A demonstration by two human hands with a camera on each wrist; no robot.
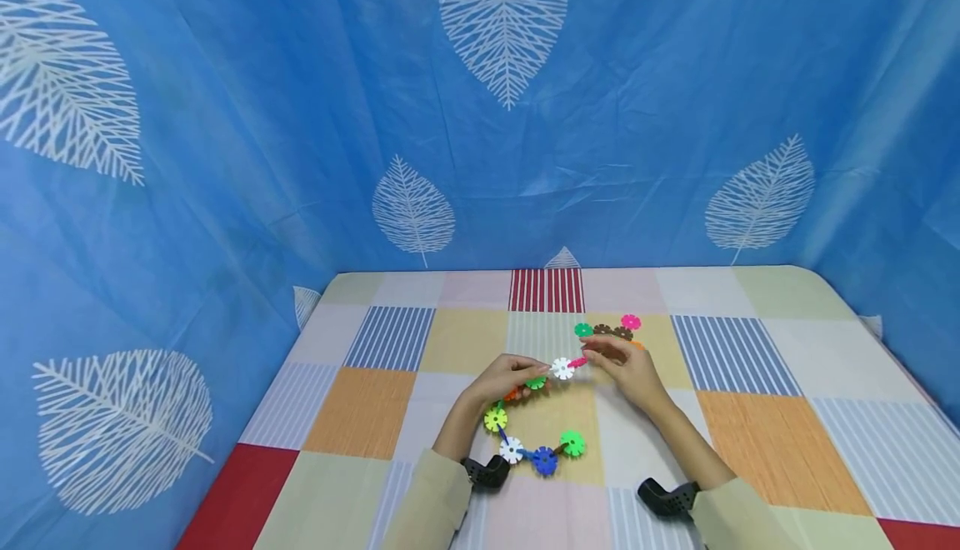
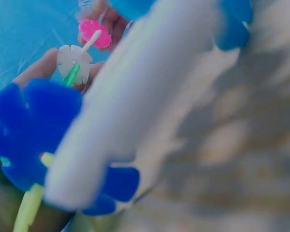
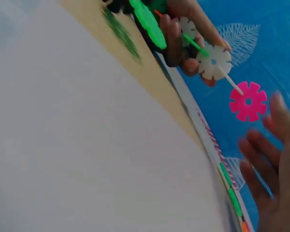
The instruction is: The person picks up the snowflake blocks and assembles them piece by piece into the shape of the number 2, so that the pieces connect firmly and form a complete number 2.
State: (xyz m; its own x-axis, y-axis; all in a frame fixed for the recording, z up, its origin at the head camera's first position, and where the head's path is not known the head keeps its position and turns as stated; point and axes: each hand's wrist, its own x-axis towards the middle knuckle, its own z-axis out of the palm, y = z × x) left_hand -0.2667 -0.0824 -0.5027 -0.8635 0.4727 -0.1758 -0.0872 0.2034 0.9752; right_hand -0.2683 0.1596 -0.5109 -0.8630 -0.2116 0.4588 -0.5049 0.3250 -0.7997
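Note:
Between both hands runs a chain of interlocking flower-shaped discs. In the head view my left hand point(image 1: 497, 381) pinches it beside a white disc point(image 1: 562, 368) and a green disc point(image 1: 536, 382). A pink disc point(image 3: 238, 107) forms the far end, slotted edge-on to the white one. My right hand point(image 3: 273, 159) is close to that pink disc, its slightly blurred fingers spread and apparently apart from it. Below the left hand the chain curves through a yellow disc point(image 1: 496, 419) and a blue disc point(image 1: 545, 461) to a bright green disc point(image 1: 573, 443). A blurred pale disc point(image 2: 121, 96) hides much of the left wrist view.
Behind the right hand lie more discs: a green one point(image 1: 583, 330), brown ones point(image 1: 602, 330), a pink one point(image 1: 631, 322) and a partly hidden orange one point(image 1: 638, 345). A patchwork cloth point(image 1: 772, 425) covers the table. Blue leaf-print curtains point(image 1: 600, 158) hang at the back and sides.

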